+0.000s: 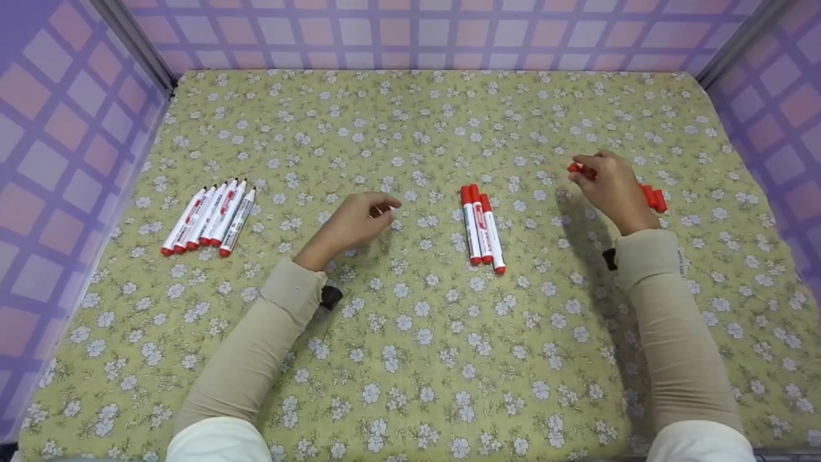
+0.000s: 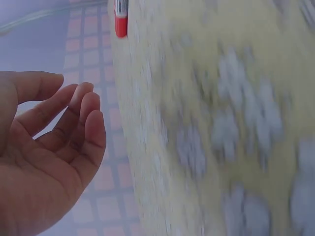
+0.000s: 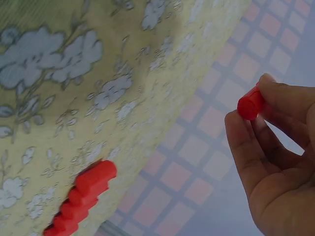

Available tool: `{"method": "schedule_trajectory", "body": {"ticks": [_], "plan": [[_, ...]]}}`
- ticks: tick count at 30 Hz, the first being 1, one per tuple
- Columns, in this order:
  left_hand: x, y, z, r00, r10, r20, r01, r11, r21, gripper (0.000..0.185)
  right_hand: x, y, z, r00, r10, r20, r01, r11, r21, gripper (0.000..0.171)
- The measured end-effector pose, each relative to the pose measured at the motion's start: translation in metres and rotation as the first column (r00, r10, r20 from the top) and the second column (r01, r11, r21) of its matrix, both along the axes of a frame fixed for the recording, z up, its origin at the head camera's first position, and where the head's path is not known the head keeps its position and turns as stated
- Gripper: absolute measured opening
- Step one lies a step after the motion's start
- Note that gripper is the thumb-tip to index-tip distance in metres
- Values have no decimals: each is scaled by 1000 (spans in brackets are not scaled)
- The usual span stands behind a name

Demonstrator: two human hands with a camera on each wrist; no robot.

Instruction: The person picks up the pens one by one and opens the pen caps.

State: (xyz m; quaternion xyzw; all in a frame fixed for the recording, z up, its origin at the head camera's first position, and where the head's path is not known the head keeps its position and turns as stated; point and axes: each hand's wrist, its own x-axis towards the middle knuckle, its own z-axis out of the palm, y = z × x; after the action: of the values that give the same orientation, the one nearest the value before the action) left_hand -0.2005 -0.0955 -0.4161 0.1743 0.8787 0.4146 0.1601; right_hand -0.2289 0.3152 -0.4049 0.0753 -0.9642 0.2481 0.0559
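Red cap [image 3: 250,103] in right hand [image 1: 612,189]

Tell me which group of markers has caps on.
The three markers at the cloth's centre: each has a red cap, while the six markers at the left lie uncapped.

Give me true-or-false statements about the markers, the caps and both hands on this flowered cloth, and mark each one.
1. The right hand pinches a red cap. True.
2. The left hand grips a marker. False: in the left wrist view its fingers are relaxed and hold nothing.
3. Three capped markers lie between the hands. True.
4. The loose caps are stacked on the middle markers. False: they lie on the cloth by the right hand.
5. The left group of markers lies side by side. True.
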Motion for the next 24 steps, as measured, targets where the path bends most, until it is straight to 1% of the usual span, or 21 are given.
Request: {"method": "schedule_trajectory", "body": {"ticks": [4,8,12,15,19,24], "plan": [[4,21,-4,998,-32,49,30,999,30,34,0,14,-1,998,-38,56,38,999,-6,35],[6,39,-8,995,-51,84,46,997,64,34,0,27,-1,988,-92,121,97,994,-40,38],[8,55,-11,984,-38,174,20,995,102,36,2,40,-4,973,-148,179,164,984,-77,40],[9,66,-14,975,-35,219,14,995,99,37,1,46,-8,963,-171,210,193,977,-88,39],[6,78,-19,975,-59,215,46,997,65,39,1,51,-13,950,-188,248,213,974,-80,35],[2,88,-20,971,-80,226,67,996,67,44,1,56,-15,930,-207,304,237,969,-65,37]]}}
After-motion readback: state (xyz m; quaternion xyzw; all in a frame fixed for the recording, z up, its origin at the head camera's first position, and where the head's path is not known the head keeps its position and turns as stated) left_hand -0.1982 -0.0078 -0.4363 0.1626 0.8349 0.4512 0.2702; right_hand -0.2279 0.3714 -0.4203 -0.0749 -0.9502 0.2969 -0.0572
